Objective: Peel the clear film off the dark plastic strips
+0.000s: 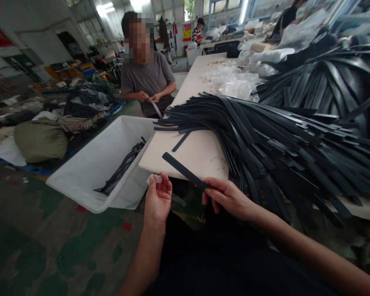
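My right hand point(226, 197) is closed on one end of a long black strap point(185, 170) that points up and left over the table corner. My left hand point(158, 199) is raised beside it, palm toward me, fingers curled, pinching a small clear piece of film point(156, 179) at the fingertips. The two hands are a short gap apart, below the front edge of the pale table point(197, 154). A big heap of the same black straps point(280, 139) lies on the table to the right of my right hand.
A white plastic bin point(89, 164) with a few black straps in it stands on the floor at the left of the table. A seated person point(146, 74) handles a strap behind it. Clear plastic scraps point(234, 84) lie further along the table. Bags and bundles cover the floor at the left.
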Motion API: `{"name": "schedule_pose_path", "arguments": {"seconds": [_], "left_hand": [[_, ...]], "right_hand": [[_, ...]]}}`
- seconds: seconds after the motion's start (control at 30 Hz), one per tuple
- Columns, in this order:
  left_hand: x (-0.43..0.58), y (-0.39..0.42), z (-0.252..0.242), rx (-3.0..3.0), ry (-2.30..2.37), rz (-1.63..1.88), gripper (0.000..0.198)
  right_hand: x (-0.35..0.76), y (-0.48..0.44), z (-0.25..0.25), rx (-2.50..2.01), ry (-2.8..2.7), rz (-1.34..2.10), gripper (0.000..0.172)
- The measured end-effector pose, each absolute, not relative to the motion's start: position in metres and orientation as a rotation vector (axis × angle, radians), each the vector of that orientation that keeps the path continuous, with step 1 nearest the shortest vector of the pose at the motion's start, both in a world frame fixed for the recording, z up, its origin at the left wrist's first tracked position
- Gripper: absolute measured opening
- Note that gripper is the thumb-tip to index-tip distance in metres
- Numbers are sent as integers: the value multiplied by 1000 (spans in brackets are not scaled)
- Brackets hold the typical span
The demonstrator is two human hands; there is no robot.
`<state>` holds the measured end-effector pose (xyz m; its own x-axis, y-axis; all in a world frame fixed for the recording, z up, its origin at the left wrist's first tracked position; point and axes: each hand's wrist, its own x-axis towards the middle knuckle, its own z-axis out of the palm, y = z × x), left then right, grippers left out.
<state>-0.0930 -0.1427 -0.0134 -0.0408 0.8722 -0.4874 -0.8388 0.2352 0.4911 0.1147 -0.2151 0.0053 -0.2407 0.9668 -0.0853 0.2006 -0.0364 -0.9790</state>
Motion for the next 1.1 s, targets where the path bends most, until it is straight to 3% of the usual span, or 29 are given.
{"name": "schedule_pose_path", "arguments": {"seconds": [0.4, 0.7, 0.93, 1.1], "left_hand": [[-104, -129, -21, 74, 798, 1435, 17], [-98, -135, -25, 96, 868, 1442, 10], [-84, -154, -46, 182, 883, 1297, 5], [-104, -147, -47, 110, 943, 1390, 5]], "right_hand": [[103, -221, -10, -1431, -1852, 967, 26], [102, -216, -8, -1522, -1902, 970, 26], [87, -199, -2, -1508, -1781, 1187, 20], [94, -203, 13, -1329, -1726, 1293, 47]]}}
